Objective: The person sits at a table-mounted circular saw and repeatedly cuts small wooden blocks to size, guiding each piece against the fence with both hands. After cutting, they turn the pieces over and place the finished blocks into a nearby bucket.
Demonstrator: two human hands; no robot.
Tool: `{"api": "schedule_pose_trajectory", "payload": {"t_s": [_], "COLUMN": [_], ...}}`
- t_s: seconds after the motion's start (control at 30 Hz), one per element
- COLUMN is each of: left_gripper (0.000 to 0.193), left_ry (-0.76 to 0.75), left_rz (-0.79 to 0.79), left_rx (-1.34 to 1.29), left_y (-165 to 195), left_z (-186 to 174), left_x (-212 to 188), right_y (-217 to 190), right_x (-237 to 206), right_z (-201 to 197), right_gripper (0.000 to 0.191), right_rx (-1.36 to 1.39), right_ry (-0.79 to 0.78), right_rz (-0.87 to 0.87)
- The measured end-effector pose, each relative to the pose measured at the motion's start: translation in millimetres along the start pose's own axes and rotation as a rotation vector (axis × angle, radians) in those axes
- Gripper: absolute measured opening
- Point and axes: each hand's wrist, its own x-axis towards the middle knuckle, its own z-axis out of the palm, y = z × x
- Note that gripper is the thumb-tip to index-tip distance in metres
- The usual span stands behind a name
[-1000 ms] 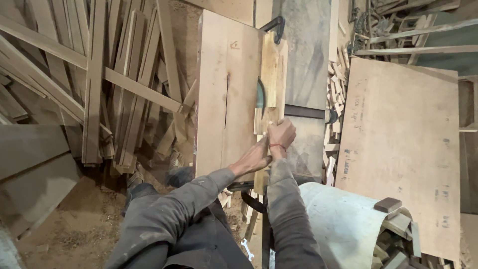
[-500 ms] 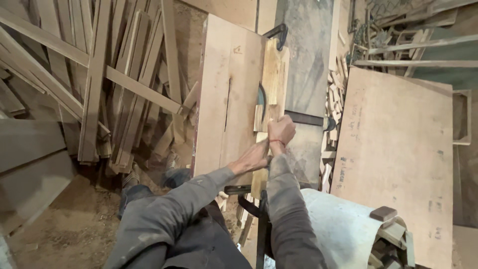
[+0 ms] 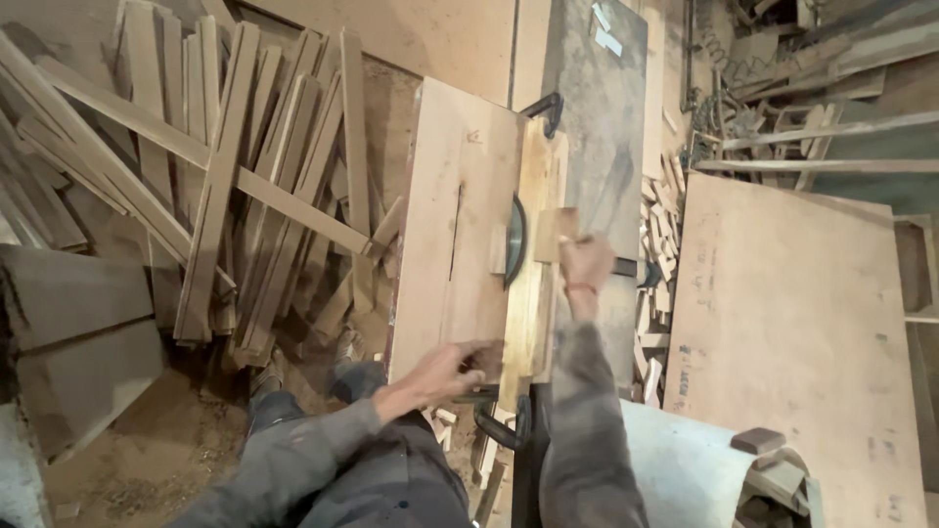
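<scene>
Wood block (image 3: pixel 555 235) now held by right hand (image 3: pixel 587 262) past the blade (image 3: pixel 514 240); left hand (image 3: pixel 445 370) has dropped back, open on the table (image 3: pixel 460 196).

A small pale wood block (image 3: pixel 555 235) lies flat on the saw table (image 3: pixel 460 225), just right of the round blade (image 3: pixel 514 252), held by the right hand (image 3: pixel 585 262). A second short offcut (image 3: pixel 498 249) sits just left of the blade. The table is a pale plywood top with a long slot; the left hand (image 3: pixel 445 370) rests on its near edge.
</scene>
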Motion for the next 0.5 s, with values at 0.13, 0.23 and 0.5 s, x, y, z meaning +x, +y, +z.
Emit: {"api": "schedule_pose_trajectory", "payload": {"t_s": [0.13,0.23,0.5], "left_gripper": [0.042,0.063,0.035], "left_ry": [0.286,0.450,-0.204], "left_rz": [0.100,0.574,0.389], "left_rx": [0.199,0.511,0.755], "left_y": [23,45,24], "left_z": [-19,-21,-29], "left_x": [-4,6,12], "right_y": [24,10,-10], "right_x": [-78,-152,-255], "right_z": [-76,-99,-132], "right_gripper": [0.018,0.015,0.035], "right_rx": [0.166,0.291,0.362], "right_ry": [-0.140,-0.099,-0.092], "right_rz": [-0.167,-0.433,-0.151]}}
